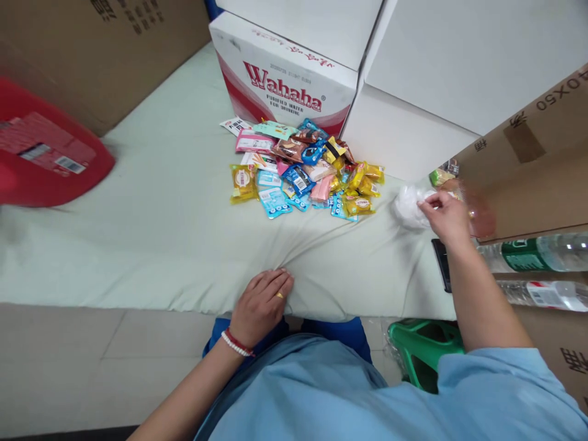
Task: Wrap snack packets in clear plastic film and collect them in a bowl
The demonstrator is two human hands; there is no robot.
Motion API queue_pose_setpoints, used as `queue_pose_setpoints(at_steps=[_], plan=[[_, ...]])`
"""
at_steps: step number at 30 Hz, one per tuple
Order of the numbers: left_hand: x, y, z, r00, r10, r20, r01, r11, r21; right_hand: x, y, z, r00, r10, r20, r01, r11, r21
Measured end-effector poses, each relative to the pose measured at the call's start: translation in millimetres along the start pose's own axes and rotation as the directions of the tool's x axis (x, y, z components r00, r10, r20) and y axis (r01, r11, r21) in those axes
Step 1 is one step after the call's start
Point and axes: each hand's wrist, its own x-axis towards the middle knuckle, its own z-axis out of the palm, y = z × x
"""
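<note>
My right hand (448, 215) pinches a crumpled white plastic bag (408, 207) between thumb and fingertips, at the right side of the cloth-covered surface. My left hand (264, 300) lies flat near the front edge, fingers stretched out and close together, holding nothing. A pile of small packaged snacks (301, 174) lies in the middle, well beyond my left hand. Several yellow packets (358, 203) are at its right side, nearest the bag. Blue, pink and brown packets make up much of the rest.
A Wahaha water carton (285, 79) and white boxes (404, 128) stand behind the pile. At the left is a red container (46, 147). Plastic bottles (528, 254), a dark phone-like object (441, 264) and a cardboard box (533, 165) are at the right. A green stool (425, 349) stands below.
</note>
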Motion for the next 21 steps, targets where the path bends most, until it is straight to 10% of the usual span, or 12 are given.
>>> queue_pose_setpoints(at_steps=[4, 10, 16, 21], plan=[[0, -1, 1.0, 1.000, 0.004, 0.001, -0.004, 1.000, -0.001, -2, 9, -16, 0.964, -0.052, -0.259, 0.053, 0.999, -0.005], [1, -1, 0.2, 1.000, 0.013, 0.020, -0.013, 1.000, 0.013, -5, 17, -7, 0.950, -0.099, 0.295, 0.157, 0.971, -0.180], [1, 0, 0.8, 1.000, 0.006, 0.011, -0.006, 1.000, 0.015, 2, 30, 0, 1.000, -0.026, -0.012, 0.025, 0.996, -0.090], [2, 0, 0.5, 1.000, 0.009, 0.014, -0.010, 1.000, 0.028, 6, 20, 4, 0.988, -0.080, 0.132, 0.113, 0.957, -0.267]])
